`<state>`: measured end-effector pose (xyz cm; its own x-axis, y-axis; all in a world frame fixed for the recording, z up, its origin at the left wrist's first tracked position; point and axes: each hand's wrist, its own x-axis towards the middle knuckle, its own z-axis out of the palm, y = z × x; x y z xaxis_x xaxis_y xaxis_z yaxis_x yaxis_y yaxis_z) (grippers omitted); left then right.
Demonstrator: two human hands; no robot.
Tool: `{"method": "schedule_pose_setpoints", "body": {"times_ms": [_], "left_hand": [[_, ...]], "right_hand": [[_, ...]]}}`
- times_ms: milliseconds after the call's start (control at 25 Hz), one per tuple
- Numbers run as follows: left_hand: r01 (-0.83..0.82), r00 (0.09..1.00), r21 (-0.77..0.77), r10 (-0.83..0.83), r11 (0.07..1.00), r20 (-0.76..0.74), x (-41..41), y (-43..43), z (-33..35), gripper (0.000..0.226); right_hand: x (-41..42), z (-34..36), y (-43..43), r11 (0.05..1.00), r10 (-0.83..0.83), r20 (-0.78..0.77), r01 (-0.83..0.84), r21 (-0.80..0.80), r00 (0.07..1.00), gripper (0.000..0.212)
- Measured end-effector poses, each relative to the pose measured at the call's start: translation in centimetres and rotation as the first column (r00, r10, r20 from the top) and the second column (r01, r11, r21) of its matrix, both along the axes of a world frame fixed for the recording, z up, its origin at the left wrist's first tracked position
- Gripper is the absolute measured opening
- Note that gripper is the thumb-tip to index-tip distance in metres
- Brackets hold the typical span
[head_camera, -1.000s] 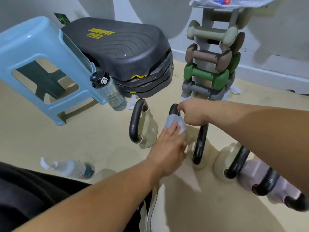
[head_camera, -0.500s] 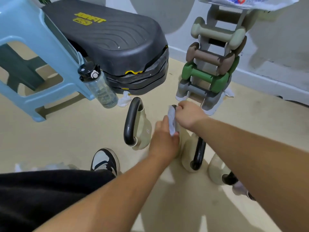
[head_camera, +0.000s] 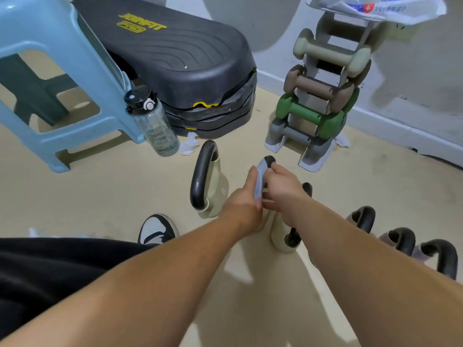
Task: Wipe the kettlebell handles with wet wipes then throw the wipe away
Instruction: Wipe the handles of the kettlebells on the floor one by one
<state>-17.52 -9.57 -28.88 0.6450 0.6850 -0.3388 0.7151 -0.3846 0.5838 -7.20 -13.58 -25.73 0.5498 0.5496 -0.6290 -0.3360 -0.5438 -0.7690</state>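
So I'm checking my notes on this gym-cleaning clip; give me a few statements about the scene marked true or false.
1. The left hand presses a wipe against a kettlebell handle. True.
2. The water bottle lies flat on the floor. False: it stands beside the blue stool.
3. The green dumbbell is top of the rack. False: pale and brown ones sit above it.
4. A crumpled white tissue lies near the bottle. True.
5. The right hand hangs free. False: it grips the handle.
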Motion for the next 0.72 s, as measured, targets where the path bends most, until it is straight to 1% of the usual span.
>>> {"method": "schedule_pose_setpoints", "body": {"times_ms": [80,160,240,280,320,400,480,560,600,640,680,720], "left_hand": [[0.081,0.994,-0.012,-0.082,0.997,-0.066,-1.1,1.8,0.3,0.074],[0.116,0.992,-0.05,-0.118,0.992,-0.044,-2.2,2.1,0.7,0.071],[0.089,0.996,-0.023,-0.089,0.996,0.003,-2.8,0.7,0.2,0.065],[0.052,0.998,-0.009,-0.052,0.999,0.042,-3.1,-0.3,-0.2,0.061],[0.006,0.997,-0.012,-0.005,1.0,0.081,-3.3,-1.3,-0.7,0.057],[-0.067,0.993,0.001,0.067,0.998,0.095,-3.8,-3.0,-1.5,0.053],[-0.13,0.99,0.003,0.13,0.992,0.063,-4.5,-4.1,-1.9,0.058],[-0.162,0.986,0.012,0.162,0.987,0.029,-4.5,-4.0,-1.5,0.06],[-0.15,0.988,0.091,0.152,0.984,-0.017,-4.3,-3.4,-1.3,0.06],[-0.113,0.987,0.234,0.137,0.966,-0.086,-3.9,-2.7,-1.0,0.061],[-0.067,0.98,0.361,0.13,0.93,-0.153,-3.3,-1.7,-0.8,0.062],[-0.033,0.971,0.434,0.132,0.9,-0.199,-2.2,-0.5,-0.7,0.063]], "right_hand": [[0.4,0.0,-0.1,0.999,0.011,0.12,-0.005,-0.051,0.993,0.036],[1.1,0.2,-0.4,0.993,0.09,0.271,-0.065,-0.1,0.958,0.032],[1.7,0.1,-0.5,0.979,0.202,0.321,-0.179,-0.101,0.925,0.028],[1.8,0.1,-0.3,0.966,0.257,0.318,-0.24,-0.095,0.913,0.022],[2.0,0.0,-0.1,0.953,0.303,0.326,-0.291,-0.085,0.896,0.02],[2.3,-0.4,0.0,0.929,0.365,0.354,-0.364,-0.07,0.861,0.023],[2.4,-0.9,0.5,0.91,0.401,0.378,-0.409,-0.065,0.834,0.04],[2.2,-1.4,1.2,0.897,0.419,0.4,-0.439,-0.044,0.815,0.047],[2.2,-1.7,1.7,0.9,0.407,0.394,-0.435,-0.02,0.824,0.047],[2.4,-1.9,2.2,0.908,0.388,0.373,-0.419,0.004,0.843,0.047],[2.7,-2.0,2.6,0.916,0.371,0.351,-0.401,0.016,0.86,0.047],[3.1,-2.0,2.9,0.923,0.359,0.327,-0.385,0.017,0.874,0.047]]}}
